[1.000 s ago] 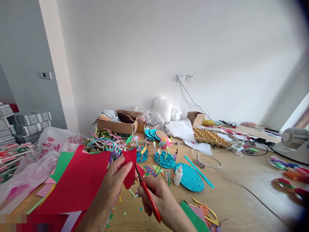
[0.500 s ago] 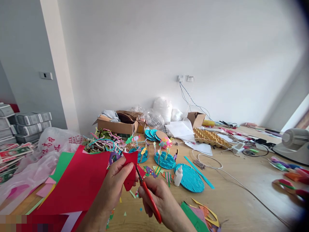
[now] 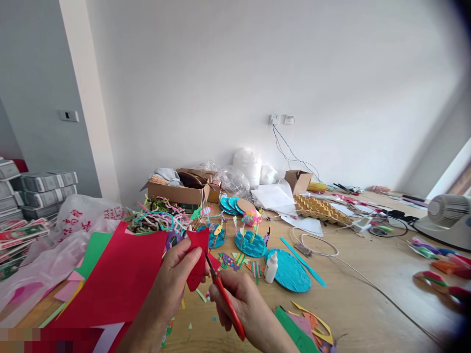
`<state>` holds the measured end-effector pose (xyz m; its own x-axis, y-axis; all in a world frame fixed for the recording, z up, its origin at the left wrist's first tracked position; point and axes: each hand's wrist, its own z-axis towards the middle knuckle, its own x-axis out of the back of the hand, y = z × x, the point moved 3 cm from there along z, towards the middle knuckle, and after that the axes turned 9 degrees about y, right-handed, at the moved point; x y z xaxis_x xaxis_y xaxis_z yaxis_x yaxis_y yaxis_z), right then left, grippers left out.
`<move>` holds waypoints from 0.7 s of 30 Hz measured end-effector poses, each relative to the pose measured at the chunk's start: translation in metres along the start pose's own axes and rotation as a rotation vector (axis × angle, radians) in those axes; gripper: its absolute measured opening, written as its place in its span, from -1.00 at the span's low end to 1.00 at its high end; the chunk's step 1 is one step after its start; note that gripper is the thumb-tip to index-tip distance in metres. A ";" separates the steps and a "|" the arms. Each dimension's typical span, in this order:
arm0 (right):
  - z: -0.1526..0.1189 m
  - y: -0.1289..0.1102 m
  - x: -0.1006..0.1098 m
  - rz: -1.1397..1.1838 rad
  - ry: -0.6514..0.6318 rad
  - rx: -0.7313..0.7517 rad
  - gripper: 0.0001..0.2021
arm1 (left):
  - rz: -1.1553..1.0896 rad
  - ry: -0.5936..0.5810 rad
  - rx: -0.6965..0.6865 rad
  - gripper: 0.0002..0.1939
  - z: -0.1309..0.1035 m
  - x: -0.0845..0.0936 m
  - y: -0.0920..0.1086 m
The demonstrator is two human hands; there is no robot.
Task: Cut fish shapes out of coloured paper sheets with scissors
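Between thumb and fingers, my left hand [image 3: 180, 267] pinches a small piece of red paper [image 3: 199, 240]. My right hand [image 3: 239, 299] grips red-handled scissors [image 3: 228, 306], whose blades lie at the right edge of that piece. Under and left of my left arm spreads a large red sheet [image 3: 117, 269] over green, pink and yellow ones. Just beyond the hands lie striped and dotted paper fish [image 3: 231, 260]. A white glue bottle [image 3: 271, 267] stands beside a blue disc [image 3: 292, 272]. Decorated blue discs [image 3: 250, 243] with upright pipe cleaners stand farther back.
Paper scraps [image 3: 312, 328] lie at the front right, near a white cable [image 3: 368, 279]. A pile of pipe cleaners [image 3: 158, 215] sits before a cardboard box [image 3: 174, 191]. A yellow egg tray [image 3: 322, 210] and a white fan [image 3: 447, 220] are on the right.
The view has shifted very slightly. Both hands keep nearly the same pose, with the scissor blades still at the edge of the red paper.
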<state>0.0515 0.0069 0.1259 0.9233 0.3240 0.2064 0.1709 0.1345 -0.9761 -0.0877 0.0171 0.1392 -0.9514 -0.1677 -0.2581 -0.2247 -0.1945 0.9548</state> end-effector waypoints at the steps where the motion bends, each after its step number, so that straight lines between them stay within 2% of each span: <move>1: 0.000 0.000 0.000 0.006 0.000 0.003 -0.69 | 0.002 -0.005 0.000 -0.78 0.000 0.000 0.000; 7: 0.000 0.000 0.001 0.003 -0.002 0.006 -0.68 | 0.000 -0.029 0.010 -0.79 -0.001 0.000 0.000; 21: 0.001 -0.001 0.002 -0.007 -0.010 0.002 -0.63 | -0.074 0.008 0.057 -0.80 -0.002 -0.003 0.003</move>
<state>0.0526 0.0081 0.1269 0.9187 0.3322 0.2137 0.1766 0.1387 -0.9745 -0.0847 0.0150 0.1424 -0.9301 -0.1628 -0.3292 -0.3061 -0.1514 0.9399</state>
